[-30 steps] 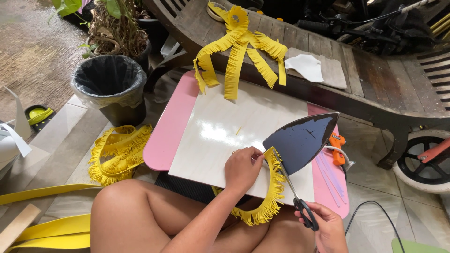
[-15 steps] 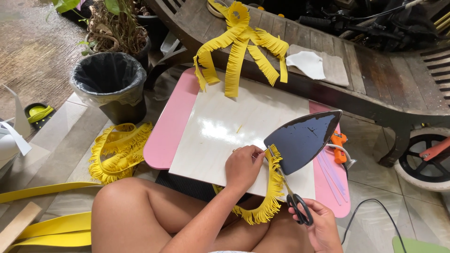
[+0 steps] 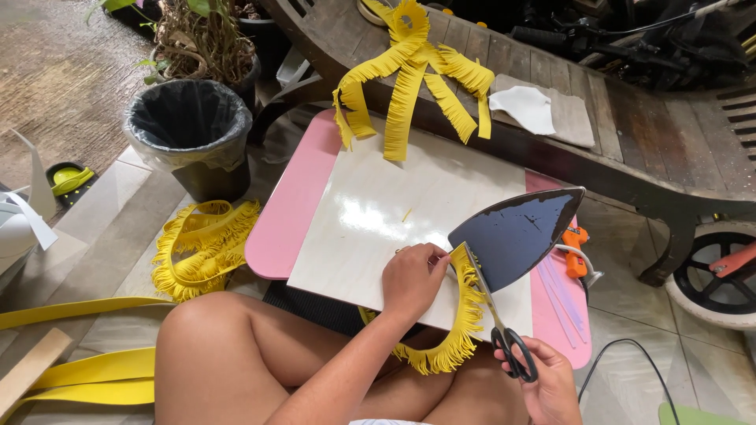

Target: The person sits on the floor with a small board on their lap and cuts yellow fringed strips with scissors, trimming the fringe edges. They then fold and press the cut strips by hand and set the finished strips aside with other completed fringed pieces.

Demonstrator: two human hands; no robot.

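Note:
My left hand (image 3: 412,280) pinches the top end of a yellow fringed strip (image 3: 465,319) that curves down over the near edge of a glossy white board (image 3: 370,212). My right hand (image 3: 543,382) grips black-handled scissors (image 3: 504,327), whose blades point up along the strip's right edge toward my left fingers. Just right of the blades a dark iron soleplate (image 3: 516,236) lies face up on the board. The board rests on a small pink table (image 3: 287,212) over my bare legs.
A black-lined bin (image 3: 189,130) stands at the left with a pile of yellow fringe (image 3: 201,248) beside it. More fringed strips (image 3: 409,75) hang from a wooden bench (image 3: 630,134). An orange glue gun (image 3: 576,252) and sticks lie at the table's right. Flat yellow strips (image 3: 87,374) are on the floor.
The scissors have moved up along the yellow strip, blades now closer to my left fingers. My left hand keeps its pinch on the strip's end.

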